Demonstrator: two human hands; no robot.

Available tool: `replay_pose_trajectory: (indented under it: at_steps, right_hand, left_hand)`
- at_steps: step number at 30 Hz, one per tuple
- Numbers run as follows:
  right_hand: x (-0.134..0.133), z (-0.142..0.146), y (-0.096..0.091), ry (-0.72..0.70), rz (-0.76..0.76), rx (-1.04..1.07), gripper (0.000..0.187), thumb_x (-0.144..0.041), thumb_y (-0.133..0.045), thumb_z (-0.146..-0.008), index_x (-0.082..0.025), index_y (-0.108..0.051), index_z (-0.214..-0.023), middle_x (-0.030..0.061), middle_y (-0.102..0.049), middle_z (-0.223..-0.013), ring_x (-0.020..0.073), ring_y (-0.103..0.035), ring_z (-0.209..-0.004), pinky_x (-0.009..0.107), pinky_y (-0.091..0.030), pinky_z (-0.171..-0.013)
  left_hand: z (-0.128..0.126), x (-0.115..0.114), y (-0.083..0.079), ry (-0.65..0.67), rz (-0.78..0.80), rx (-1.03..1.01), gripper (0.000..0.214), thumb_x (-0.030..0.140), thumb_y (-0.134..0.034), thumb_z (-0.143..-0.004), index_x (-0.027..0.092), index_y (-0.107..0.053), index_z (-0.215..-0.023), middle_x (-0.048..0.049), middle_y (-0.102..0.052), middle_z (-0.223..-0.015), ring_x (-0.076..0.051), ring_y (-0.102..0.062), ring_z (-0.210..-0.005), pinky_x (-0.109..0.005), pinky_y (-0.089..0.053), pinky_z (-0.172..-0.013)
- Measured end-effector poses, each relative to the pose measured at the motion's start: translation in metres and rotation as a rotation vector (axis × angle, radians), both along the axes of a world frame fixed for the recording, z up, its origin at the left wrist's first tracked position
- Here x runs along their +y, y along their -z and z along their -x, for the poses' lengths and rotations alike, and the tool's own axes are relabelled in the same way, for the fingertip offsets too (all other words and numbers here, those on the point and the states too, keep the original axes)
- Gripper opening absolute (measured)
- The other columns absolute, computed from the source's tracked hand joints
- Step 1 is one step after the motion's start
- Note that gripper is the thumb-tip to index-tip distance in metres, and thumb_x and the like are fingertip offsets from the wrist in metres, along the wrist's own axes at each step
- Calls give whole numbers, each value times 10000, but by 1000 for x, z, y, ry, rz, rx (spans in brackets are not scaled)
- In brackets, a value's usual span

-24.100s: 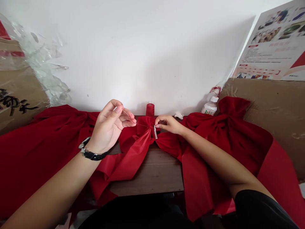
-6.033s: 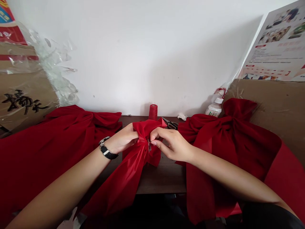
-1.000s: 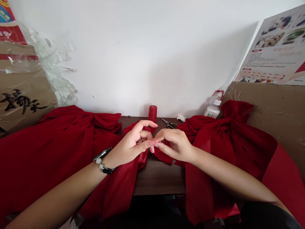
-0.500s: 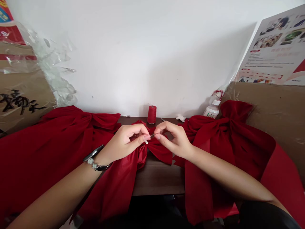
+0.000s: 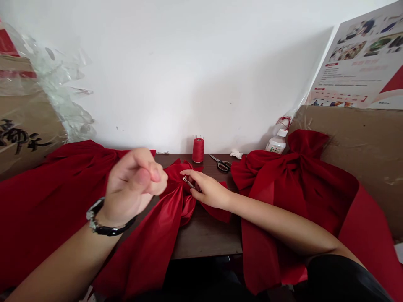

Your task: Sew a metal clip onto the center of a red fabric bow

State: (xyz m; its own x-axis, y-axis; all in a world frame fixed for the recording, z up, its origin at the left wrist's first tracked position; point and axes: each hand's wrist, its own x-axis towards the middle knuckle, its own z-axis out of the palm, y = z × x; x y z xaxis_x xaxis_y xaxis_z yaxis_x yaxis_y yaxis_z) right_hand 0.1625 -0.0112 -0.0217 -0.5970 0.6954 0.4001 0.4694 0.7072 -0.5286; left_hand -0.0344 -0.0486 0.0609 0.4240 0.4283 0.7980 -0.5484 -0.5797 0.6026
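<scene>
My right hand point(image 5: 208, 190) is over the middle red fabric bow point(image 5: 173, 193), its fingers closed around a small metal clip point(image 5: 188, 182). One end of the clip shows beyond the fingers, just above the gathered centre of the bow. My left hand point(image 5: 135, 180) is raised closer to me, left of the bow, with thumb and fingertips pinched together. Whatever that pinch holds, if anything, is too small to make out. A spool of red thread point(image 5: 198, 150) with several needles in its top stands behind the bow.
Black-handled scissors point(image 5: 221, 163) and a crumpled white bit point(image 5: 236, 154) lie near the wall. Large red bows spread at left point(image 5: 63, 188) and right point(image 5: 299, 180). A white bottle point(image 5: 277, 141) stands back right. Cardboard boxes point(image 5: 352, 142) flank the dark table point(image 5: 208, 239).
My hands were together over the bow, pinching a small thing between them. They have parted: the left moved left and toward me, the right slightly left and down, uncovering the scissors.
</scene>
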Motion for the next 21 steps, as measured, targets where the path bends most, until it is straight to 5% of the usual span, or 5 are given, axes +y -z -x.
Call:
replay_pose_trajectory:
  at_steps: [7, 11, 21]
  right_hand:
    - [0, -15, -18, 67, -78, 91, 407, -70, -500, -766, -203, -506, -1151, 26, -528, -956, 118, -505, -777, 242, -435, -738]
    - [-2, -24, -36, 13, -169, 227, 322, -70, -497, -764, -185, -482, -1064, 39, -542, -988, 121, -515, -819, 251, -441, -782]
    - [-9, -24, -42, -73, -20, 499, 194, -140, -551, -800, -186, -416, -932, 26, -527, -933, 100, -547, -838, 233, -483, -773]
  left_hand:
    - [41, 24, -26, -271, 54, -278, 212, 286, -680, -838, 182, -562, -697, 88, -147, -479, -58, -40, -389, -210, -59, -326]
    - [48, 22, -31, -437, 159, -380, 314, 259, -486, -971, 189, -471, -666, 70, -102, -515, -78, 0, -415, -213, -31, -355]
    - [52, 36, -22, -449, 111, -286, 314, 344, -753, -774, 177, -503, -685, 91, -188, -477, -47, -73, -395, -228, -20, -372]
